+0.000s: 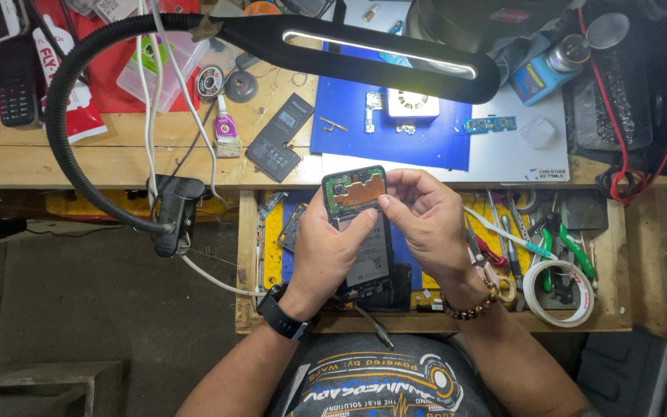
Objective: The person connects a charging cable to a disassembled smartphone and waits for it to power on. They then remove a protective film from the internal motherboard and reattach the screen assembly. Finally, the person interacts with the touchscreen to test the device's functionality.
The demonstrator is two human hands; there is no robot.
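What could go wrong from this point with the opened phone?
The phone is held in the air over the open drawer, gripped only by the left hand; it could slip into the tools. The right hand fingers press by the exposed board, which might flex or get smudged.

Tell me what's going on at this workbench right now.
A person holds an opened smartphone with its back cover off, circuit board and battery exposed, above an open drawer of tools. The left hand cradles it from the side, thumb on the battery. The right hand pinches at the phone's upper right edge by the board. A loose battery, small parts on a blue mat and a gooseneck lamp sit on the bench behind.
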